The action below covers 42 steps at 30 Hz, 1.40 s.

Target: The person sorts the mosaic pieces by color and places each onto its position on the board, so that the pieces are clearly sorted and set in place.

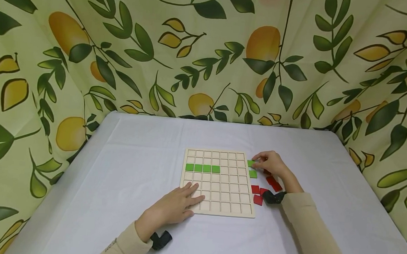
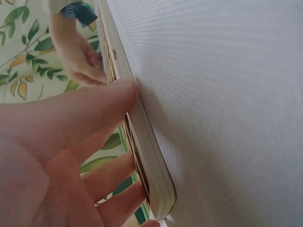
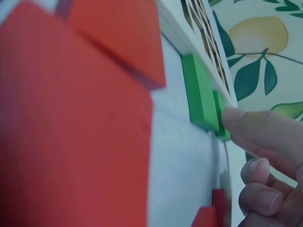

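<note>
Left hand (image 1: 175, 204) spread on board's edge (image 1: 223, 214) — right hand (image 1: 273, 163) touches green tile (image 1: 249, 163), grip unclear.

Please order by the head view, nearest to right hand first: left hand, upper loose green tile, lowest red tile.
1. Upper loose green tile, at right hand.
2. Lowest red tile, right of the board.
3. Left hand, at the board's left.

Nearest red tile (image 3: 80, 127) blurred, cut off in right-wrist view.
</note>
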Available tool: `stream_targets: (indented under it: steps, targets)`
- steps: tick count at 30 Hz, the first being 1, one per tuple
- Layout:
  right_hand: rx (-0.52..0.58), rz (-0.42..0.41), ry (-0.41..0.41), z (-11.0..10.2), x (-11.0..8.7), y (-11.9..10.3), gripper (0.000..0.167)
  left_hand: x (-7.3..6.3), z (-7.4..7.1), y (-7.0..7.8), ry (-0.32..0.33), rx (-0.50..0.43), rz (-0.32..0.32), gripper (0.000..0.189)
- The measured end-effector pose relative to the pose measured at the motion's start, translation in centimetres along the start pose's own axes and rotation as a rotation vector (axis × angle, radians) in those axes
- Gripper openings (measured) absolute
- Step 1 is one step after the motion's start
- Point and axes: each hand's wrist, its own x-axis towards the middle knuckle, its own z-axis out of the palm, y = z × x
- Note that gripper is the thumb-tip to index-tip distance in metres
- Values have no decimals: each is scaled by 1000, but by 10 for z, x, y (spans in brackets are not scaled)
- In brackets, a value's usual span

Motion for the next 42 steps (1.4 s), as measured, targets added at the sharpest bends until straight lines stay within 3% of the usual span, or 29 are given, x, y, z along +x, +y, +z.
stream_targets:
  steps: [20, 42]
  targets:
    - [8, 36, -25, -2, 1, 2, 32, -1, -1, 1, -2, -24, -1, 51]
    - [-10, -6, -1, -8, -4, 2, 32, -1, 0, 0, -2, -20, -1, 50]
